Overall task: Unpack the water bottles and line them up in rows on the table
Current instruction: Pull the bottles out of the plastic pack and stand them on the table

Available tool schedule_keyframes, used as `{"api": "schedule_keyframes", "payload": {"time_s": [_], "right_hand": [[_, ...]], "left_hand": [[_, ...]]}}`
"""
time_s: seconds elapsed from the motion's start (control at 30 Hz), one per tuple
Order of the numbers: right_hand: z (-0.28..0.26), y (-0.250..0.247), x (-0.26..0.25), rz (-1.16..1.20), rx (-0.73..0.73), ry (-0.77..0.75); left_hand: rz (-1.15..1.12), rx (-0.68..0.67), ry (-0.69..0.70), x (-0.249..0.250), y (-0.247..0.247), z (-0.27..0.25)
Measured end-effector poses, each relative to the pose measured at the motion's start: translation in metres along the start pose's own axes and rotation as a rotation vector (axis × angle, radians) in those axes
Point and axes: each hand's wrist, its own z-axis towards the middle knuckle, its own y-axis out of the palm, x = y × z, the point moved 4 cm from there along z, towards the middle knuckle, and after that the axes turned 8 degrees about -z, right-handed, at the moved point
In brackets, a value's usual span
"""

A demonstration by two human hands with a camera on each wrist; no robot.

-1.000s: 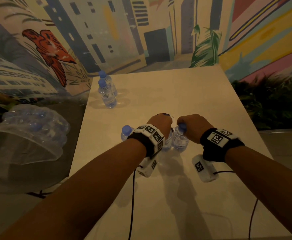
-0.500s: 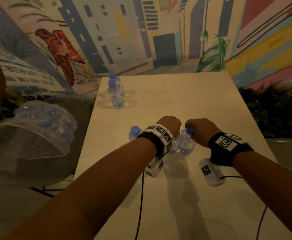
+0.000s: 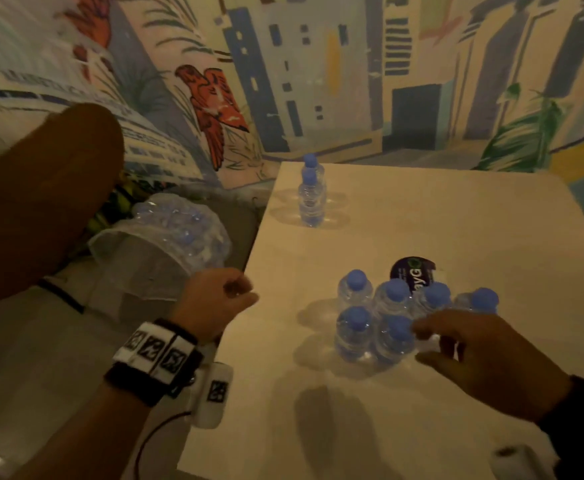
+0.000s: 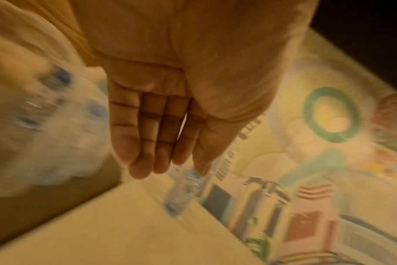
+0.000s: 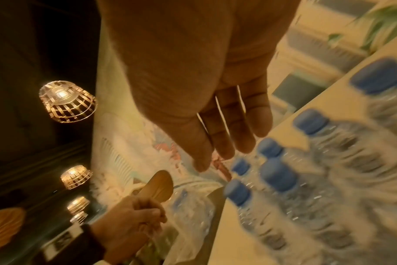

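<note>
Right hand nearest, fingers loosely spread, holding nothing, fingertips just beside the near bottles of the cluster. Cluster = six or so blue-capped bottles standing upright on the counter, bunched tight, not in a straight row; a torn dark label piece lies just behind them. Left hand off the counter's left edge, empty; the left wrist view shows its fingers straight and together, palm bare, while the head view reads as loosely curled. It is aimed toward the plastic-wrapped pack sitting beside the counter, more bottles visible inside, count blurred. Far end: two bottles standing one behind the other near the left corner, well apart from the cluster.

Risk judgement: bottles in the cluster touch each other, so a nudge from the right fingertips could domino several over. Far pair sits near the counter edge; a bump could send one off. Loose wrap may snag when pulling bottles out and drag the pack down.
</note>
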Motion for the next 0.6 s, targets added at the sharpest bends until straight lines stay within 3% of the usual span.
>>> {"api": "schedule_keyframes", "payload": {"time_s": [0.17, 0.33, 0.6], "right_hand": [[0.047, 0.026, -0.077, 0.07, -0.128, -0.191], [0.112, 0.061, -0.161, 0.056, -0.228, -0.293], [0.215, 0.106, -0.258, -0.018, -0.238, -0.219]], "left_hand": [[0.02, 0.069, -0.281, -0.117, -0.036, -0.002], [-0.198, 0.096, -0.491, -0.183, -0.063, 0.014], [-0.299, 0.032, -0.41, -0.206, -0.083, 0.082]]}}
